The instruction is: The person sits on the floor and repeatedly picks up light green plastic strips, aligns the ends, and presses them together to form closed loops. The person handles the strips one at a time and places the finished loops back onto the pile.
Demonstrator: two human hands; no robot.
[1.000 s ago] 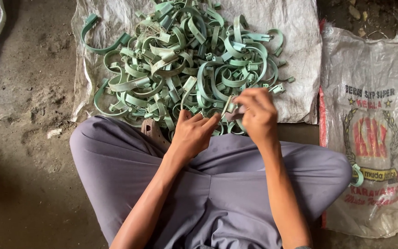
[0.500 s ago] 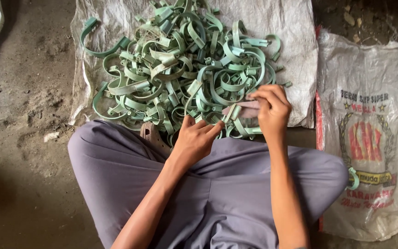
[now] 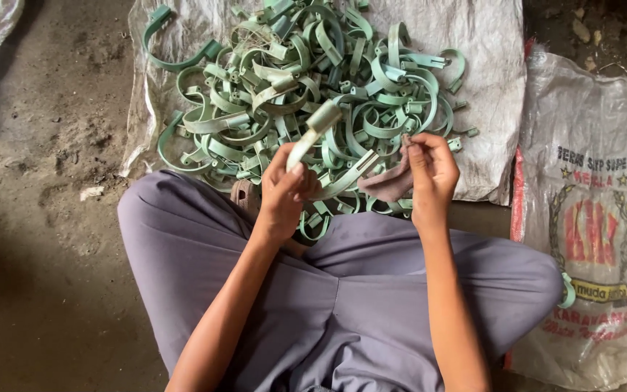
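Left hand [image 3: 282,194] at frame centre closed around one pale green curved clamp [image 3: 312,131], lifted above heap of green clamps [image 3: 306,94] on white sack [image 3: 473,43], right hand [image 3: 431,170] pinching small piece, brownish cloth [image 3: 390,185] beneath

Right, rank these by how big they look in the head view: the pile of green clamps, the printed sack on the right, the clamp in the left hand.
1. Pile of green clamps and printed sack: too close to rank, and the frame cuts the sack off.
2. Clamp in the left hand, plainly smallest.
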